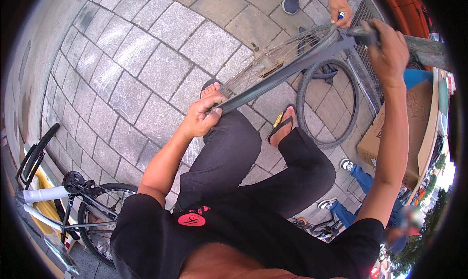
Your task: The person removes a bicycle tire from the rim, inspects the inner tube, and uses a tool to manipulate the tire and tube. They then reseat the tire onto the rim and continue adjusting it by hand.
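Note:
A spoked bicycle wheel (285, 70) leans across the middle, between my knees and the far right. My left hand (202, 117) is closed round the near end of its dark rim, just above my knee. At the far end, my right hand (390, 52) is closed on a dark piece (366, 38) at the rim; motion blur hides what it is. Another person's hand (339, 7) reaches in from the top and touches the rim beside mine, with a small blue thing (341, 15) in its fingers.
A loose black tyre (301, 96) rests on the paving, right of the wheel. Beyond it stands a cardboard box (385, 132) near a metal grating (368, 20). A white bicycle frame (46, 194) with a wheel lies at left. Another person's shoe (291, 3) is at the top.

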Motion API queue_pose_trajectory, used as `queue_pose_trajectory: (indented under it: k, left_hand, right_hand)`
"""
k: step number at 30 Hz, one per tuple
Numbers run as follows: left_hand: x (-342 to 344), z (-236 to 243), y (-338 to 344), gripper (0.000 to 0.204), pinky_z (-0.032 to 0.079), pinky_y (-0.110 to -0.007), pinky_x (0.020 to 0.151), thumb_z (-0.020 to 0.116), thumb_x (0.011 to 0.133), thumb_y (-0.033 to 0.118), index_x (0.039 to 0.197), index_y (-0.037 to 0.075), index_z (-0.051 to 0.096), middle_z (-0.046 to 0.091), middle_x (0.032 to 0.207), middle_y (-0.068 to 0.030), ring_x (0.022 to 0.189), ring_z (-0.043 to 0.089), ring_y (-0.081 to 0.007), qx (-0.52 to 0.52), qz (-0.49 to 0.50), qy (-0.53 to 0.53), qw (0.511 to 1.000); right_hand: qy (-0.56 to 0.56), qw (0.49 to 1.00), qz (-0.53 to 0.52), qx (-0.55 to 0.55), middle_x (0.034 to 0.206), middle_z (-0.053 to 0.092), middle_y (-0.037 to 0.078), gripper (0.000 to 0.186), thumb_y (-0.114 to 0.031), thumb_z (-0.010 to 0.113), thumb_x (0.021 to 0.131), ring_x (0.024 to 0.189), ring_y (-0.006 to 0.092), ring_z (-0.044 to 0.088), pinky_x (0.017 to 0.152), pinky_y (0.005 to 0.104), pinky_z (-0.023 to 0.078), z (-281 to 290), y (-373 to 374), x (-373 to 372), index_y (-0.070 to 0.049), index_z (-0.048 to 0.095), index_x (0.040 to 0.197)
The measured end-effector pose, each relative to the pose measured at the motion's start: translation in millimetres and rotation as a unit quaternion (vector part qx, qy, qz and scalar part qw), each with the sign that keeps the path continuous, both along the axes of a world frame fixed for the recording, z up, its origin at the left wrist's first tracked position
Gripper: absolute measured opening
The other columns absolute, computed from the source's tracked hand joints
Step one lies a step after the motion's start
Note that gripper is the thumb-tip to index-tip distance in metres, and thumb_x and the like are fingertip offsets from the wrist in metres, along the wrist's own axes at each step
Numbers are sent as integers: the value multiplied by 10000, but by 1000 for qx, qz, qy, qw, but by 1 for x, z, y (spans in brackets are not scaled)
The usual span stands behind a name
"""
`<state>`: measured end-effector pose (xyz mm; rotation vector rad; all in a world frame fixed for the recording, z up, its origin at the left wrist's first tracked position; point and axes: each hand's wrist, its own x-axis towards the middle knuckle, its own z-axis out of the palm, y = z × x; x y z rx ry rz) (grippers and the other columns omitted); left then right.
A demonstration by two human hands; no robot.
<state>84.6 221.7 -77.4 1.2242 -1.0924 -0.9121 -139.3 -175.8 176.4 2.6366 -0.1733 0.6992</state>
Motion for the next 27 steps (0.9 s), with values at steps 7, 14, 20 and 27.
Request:
queue_pose_trajectory:
  k: [7,14,20,27]
  left_hand:
    - [-1,-7,4,284,224,-507,1258,570,900,25,1165,-38,652,639,1092,-117,1224,582,-292,22,1,9,1000]
    - [-1,-9,8,290,237,-490,1245,571,909,25,1180,-45,651,652,1169,-141,1325,543,-342,36,10,23,999]
    - [1,-4,3,256,392,-405,1017,532,926,53,1138,-44,639,636,1077,-132,1105,563,-270,24,4,1,1000]
    - [3,-8,8,247,347,-469,1160,552,904,48,1112,-55,637,642,1137,-159,1301,558,-352,29,5,21,999]
  right_hand:
    - [38,999,4,-6,1018,714,73,513,-3,780,687,885,272,674,761,364,488,31,13,-7,-87,693,1185]
    - [18,1000,-3,18,944,705,44,409,-116,807,771,846,249,664,729,378,471,-13,-20,7,-130,694,1164]
    - [10,996,-84,42,1052,739,84,428,-112,786,797,889,296,679,788,387,511,-31,-47,-11,-116,686,1212]
    - [-7,985,-171,28,899,730,73,375,-287,777,860,826,294,690,752,404,501,-60,-76,-16,-159,671,1196]
